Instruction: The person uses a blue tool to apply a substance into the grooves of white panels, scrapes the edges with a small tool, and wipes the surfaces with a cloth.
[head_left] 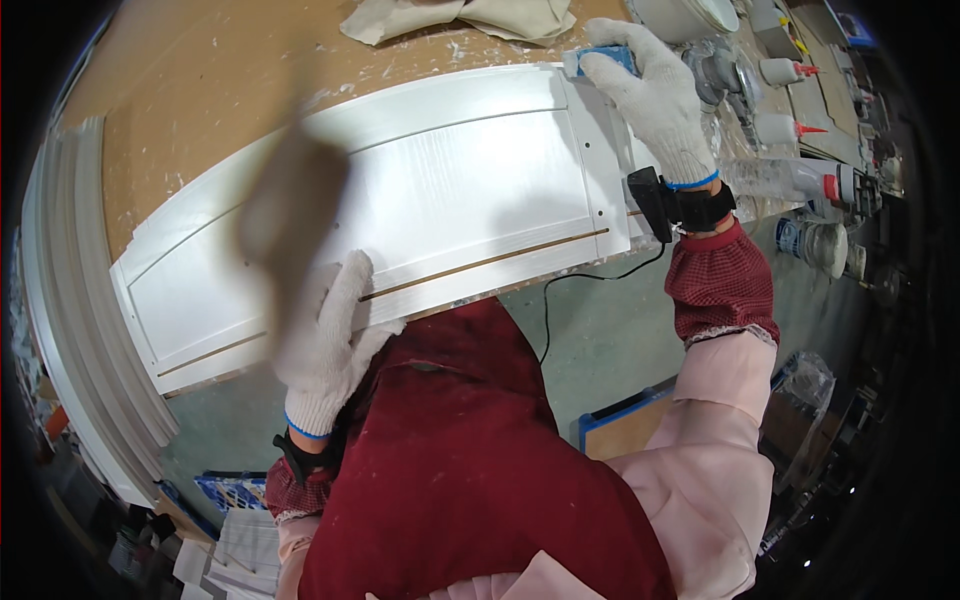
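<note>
A white panel (470,180) with grooved lines and a brown slot along its near side lies across the table. My left hand (335,350), in a white knitted glove, rests on its near edge with the fingers stretched out and the thumb apart. A blurred brownish shape (295,200) hides part of that hand and of the panel; I cannot tell what it is. At the panel's far right corner, my gloved right hand (660,105) grips a small blue block (612,60) between thumb and fingers. A black device is strapped to the right wrist.
The brown worktable (210,90) carries a beige cloth (460,15) at the back. To the right are a grey metal tool (725,80), glue bottles with red tips (785,128) and a white tub (690,15). Long white mouldings (90,300) stand stacked at left. A black cable (548,300) hangs from my right wrist.
</note>
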